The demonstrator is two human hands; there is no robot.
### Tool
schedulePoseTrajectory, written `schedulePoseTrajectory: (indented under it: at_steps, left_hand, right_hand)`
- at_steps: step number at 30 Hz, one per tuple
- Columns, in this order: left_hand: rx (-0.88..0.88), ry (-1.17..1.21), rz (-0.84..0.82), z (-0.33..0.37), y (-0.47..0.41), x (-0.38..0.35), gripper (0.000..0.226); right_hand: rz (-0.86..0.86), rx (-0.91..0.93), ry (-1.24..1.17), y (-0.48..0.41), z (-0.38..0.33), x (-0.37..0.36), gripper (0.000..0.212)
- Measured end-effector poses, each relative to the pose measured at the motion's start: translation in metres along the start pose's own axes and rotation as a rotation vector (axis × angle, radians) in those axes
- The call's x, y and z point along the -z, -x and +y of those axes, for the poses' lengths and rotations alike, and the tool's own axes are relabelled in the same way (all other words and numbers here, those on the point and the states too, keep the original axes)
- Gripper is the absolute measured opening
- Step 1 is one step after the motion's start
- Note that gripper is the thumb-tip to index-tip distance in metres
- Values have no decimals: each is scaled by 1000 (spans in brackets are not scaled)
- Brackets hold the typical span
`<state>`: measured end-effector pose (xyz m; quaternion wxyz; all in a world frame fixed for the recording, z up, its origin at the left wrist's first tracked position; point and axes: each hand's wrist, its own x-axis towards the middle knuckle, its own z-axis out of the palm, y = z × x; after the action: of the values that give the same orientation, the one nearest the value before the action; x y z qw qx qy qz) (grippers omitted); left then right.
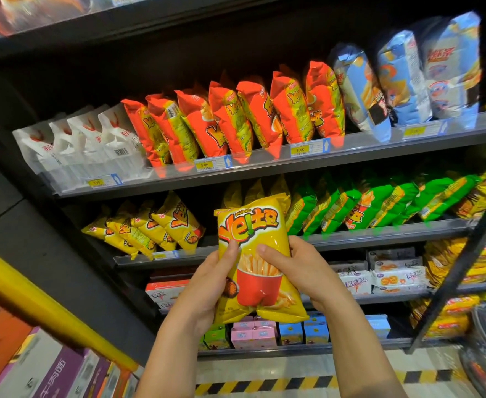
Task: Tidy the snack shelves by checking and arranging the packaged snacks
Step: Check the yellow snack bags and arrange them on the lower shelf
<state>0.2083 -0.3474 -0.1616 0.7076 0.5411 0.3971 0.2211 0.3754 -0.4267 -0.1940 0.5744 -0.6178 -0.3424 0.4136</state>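
Dark store shelves [264,168] are stocked with red Ye! bags [236,122] above and green bags [365,208] below. In front of the lower row, a yellow Ye! potato-fries bag [257,271] is gripped upright at its sides by the left hand [207,285] and right hand [305,271].

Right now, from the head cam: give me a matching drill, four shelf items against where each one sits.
Things:
1 white bags
2 green bags
3 pink boxes
4 yellow fries bag

Places:
A gripped by the left hand and the right hand
B left end of the red-bag shelf
C lowest shelf
D right part of the next shelf down from the red-bag shelf

Pairs: 1-B, 2-D, 3-C, 4-A
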Motion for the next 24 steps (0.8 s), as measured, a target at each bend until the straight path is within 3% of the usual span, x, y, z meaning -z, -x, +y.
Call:
schedulePoseTrajectory:
  at_steps: [5, 11, 14, 19, 24]
  left_hand:
    - [114, 143, 103, -4, -2, 6, 55]
    - [114, 358, 58, -2, 0, 8, 48]
    - [90, 297, 68, -5, -2, 9, 54]
    - [-71, 3, 145, -7, -7, 7, 67]
    - [-223, -143, 134, -4, -7, 0, 43]
  right_hand:
    - [-81, 58, 5, 8, -12, 0, 60]
    - [-139, 33, -199, 11, -18, 8, 67]
    - [-132, 32, -173, 11, -18, 6, 64]
    - [-153, 39, -35, 8, -14, 5, 59]
    - [-113, 59, -39, 3, -7, 6, 64]
